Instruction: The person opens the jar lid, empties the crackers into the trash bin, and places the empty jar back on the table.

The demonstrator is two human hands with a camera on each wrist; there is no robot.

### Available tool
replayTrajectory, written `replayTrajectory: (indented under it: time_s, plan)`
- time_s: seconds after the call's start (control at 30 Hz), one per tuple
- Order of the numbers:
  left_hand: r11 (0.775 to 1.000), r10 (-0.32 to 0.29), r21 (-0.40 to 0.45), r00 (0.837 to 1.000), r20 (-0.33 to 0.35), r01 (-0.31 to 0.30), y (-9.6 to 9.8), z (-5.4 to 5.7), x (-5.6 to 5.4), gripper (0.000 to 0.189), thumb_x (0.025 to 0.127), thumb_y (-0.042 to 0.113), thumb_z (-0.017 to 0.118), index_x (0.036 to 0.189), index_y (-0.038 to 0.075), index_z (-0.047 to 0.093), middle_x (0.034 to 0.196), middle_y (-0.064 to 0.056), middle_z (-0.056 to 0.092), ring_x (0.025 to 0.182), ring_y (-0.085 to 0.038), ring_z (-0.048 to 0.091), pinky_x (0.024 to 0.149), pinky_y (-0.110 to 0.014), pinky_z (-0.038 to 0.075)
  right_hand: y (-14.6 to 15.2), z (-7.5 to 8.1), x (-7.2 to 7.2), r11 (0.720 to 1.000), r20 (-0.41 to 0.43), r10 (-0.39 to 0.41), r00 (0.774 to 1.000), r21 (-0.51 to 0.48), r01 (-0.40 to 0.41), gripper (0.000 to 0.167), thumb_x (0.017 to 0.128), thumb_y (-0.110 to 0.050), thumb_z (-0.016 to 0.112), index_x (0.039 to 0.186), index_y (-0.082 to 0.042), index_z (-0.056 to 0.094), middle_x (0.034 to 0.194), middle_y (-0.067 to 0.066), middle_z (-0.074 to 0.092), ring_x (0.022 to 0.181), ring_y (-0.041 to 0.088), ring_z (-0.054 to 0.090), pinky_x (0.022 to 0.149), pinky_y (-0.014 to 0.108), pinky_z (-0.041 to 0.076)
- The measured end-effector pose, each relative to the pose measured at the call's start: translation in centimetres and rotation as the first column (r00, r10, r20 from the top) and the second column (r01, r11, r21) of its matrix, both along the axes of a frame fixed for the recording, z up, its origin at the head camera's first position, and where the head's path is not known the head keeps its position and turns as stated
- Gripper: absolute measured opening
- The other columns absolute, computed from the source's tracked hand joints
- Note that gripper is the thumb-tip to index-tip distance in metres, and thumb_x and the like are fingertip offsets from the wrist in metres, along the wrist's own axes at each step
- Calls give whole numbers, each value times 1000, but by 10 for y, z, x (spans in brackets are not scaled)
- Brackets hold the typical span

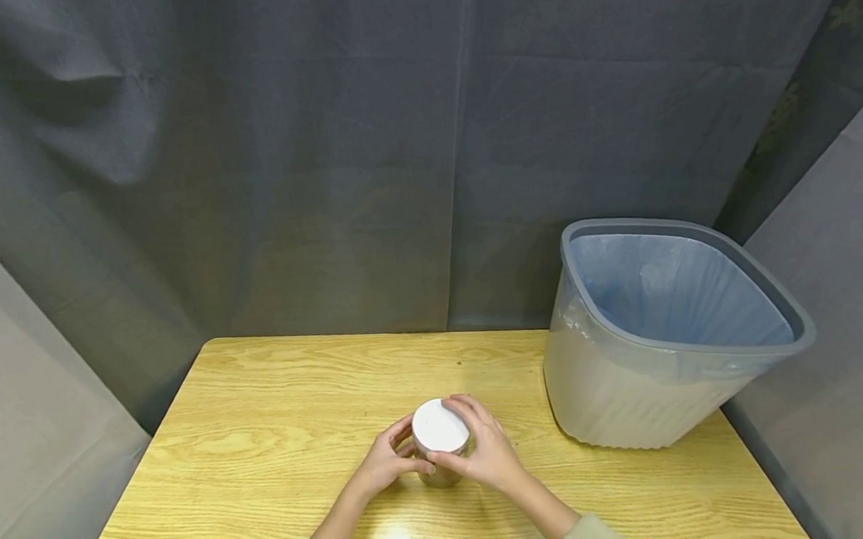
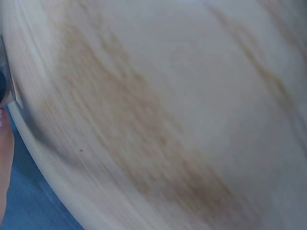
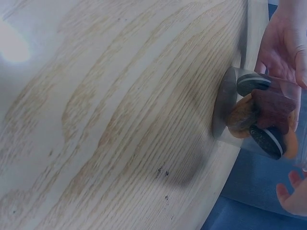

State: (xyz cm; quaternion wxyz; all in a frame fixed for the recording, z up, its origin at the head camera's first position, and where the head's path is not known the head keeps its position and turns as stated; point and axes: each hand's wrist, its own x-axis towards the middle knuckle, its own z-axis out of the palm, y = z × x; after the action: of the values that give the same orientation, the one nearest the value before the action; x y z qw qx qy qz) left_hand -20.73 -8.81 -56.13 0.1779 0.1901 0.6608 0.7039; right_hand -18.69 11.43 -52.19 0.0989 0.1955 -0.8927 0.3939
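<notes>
A clear jar with a white lid is between both hands near the table's front. My left hand curls round the jar's left side, its thumb across the front. My right hand grips the lid from the right, thumb in front and fingers over the far rim. Through the jar's wall in the right wrist view show dark sandwich cookies, tan cookies and a dark red piece. The left wrist view catches only a sliver of the jar and a finger.
A grey-rimmed waste bin with a bluish liner stands at the table's right rear. The wood-grain table is bordered by a dark curtain behind and light panels on both sides. Glare marks the table's near edge.
</notes>
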Motion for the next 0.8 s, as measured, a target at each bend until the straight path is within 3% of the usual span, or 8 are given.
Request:
replayTrajectory:
  time_s: [0.3,0.8]
  plan:
    - [1000,0,0,1000,6,0,0,-1,0,87,69,10,79,140,0,29,143,-17,33,132,-37,25,107,-46,28,1,1,-1,1000,-17,20,1000,7,-20,71,70,-48,74,129,-16,50,135,10,43,119,34,44,91,62,37]
    - [1000,2,0,1000,8,-2,0,0,0,87,69,8,78,140,-1,28,143,-18,32,132,-37,25,107,-47,28,10,1,-7,991,34,136,990,-23,-135,72,73,-44,73,134,-17,46,140,6,39,123,35,40,92,59,39]
